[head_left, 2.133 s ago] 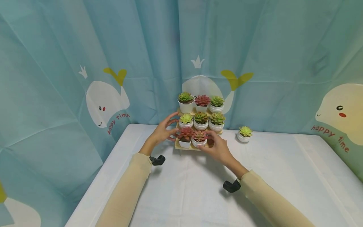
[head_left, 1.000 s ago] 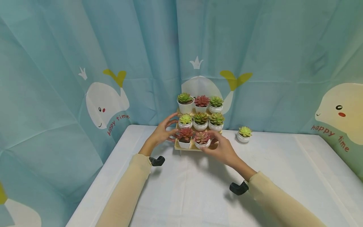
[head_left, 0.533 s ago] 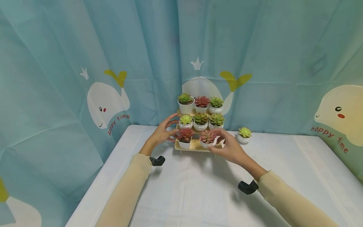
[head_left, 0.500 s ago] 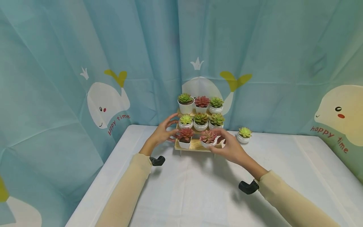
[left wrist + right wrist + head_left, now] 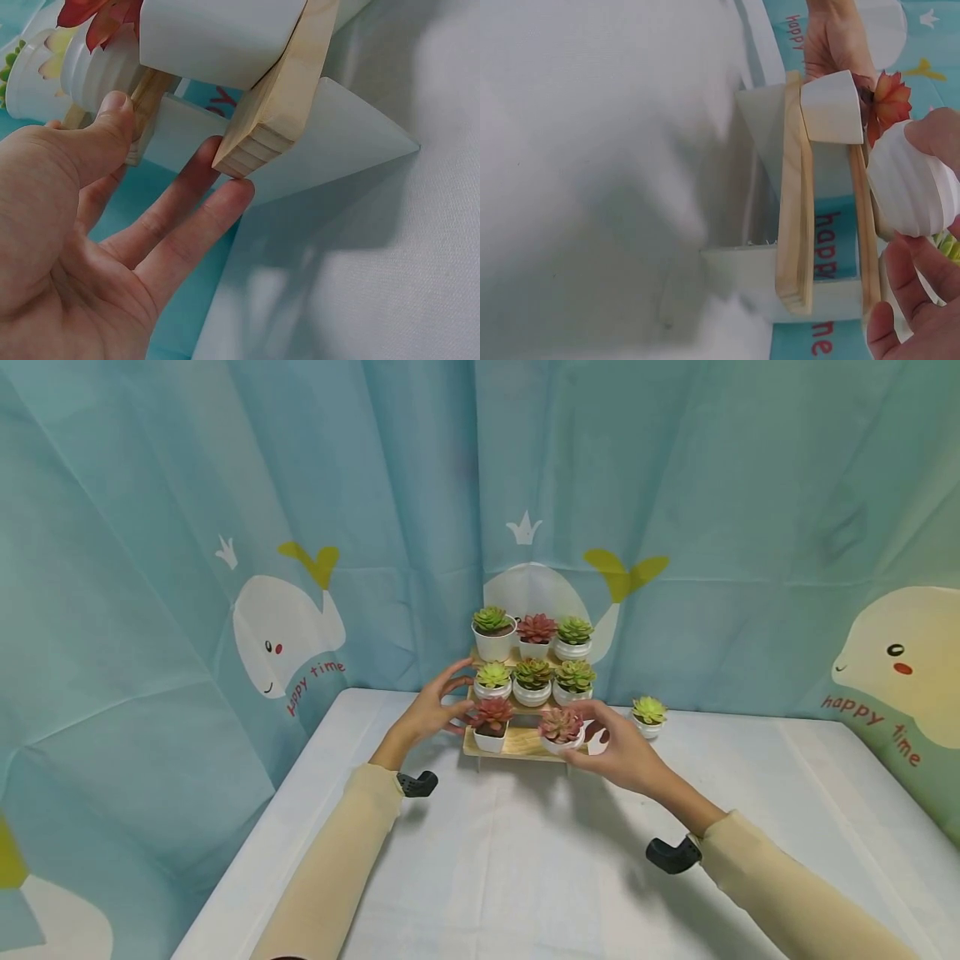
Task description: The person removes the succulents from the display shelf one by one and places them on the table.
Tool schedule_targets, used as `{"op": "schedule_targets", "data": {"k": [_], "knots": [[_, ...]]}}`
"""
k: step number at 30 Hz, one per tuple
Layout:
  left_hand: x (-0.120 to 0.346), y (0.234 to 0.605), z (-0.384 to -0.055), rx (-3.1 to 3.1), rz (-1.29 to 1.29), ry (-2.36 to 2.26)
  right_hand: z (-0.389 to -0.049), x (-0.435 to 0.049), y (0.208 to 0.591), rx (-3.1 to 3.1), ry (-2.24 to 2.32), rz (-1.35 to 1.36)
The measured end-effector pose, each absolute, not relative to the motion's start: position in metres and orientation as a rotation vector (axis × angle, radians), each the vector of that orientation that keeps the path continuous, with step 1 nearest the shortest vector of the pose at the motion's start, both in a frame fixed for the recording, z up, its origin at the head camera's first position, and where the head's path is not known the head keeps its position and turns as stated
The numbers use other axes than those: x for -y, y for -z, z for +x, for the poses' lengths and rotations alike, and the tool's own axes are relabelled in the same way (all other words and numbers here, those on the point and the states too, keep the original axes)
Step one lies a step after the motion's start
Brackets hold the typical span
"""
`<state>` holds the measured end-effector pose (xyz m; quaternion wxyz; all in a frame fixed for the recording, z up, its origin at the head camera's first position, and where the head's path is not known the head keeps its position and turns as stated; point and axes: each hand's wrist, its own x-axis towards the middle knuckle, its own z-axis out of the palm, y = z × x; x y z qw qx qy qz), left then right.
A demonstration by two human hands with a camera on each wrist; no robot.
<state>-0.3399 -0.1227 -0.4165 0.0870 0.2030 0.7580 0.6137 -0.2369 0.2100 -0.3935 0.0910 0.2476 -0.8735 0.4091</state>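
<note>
Here, the right hand (image 5: 626, 752) clamps a ribbed white pot (image 5: 562, 742) (reddish rosette); the left hand (image 5: 429, 710), fingers apart, steadies the wooden stand (image 5: 517, 743).

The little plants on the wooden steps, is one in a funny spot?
Yes. One green plant sits on the white table, right of the wooden stand, apart from the rest. The right hand holds a red plant at the bottom step's right end. Nothing looks spilled or broken.

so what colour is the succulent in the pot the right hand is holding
Reddish pink, in a white ribbed pot held by the right hand; clearest in the head view.
</note>
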Motion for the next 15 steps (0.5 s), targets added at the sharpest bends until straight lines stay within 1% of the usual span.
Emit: {"op": "schedule_targets", "data": {"k": [7,15], "knots": [[0.122,0.416,-0.338,-2.259,0.596,-1.823,-0.233,-0.219,0.393,2.62,-1.191,0.719],[0.122,0.414,-0.337,-2.275,0.582,-1.825,-0.233,-0.242,0.394,2.646,-1.14,0.658]]}}
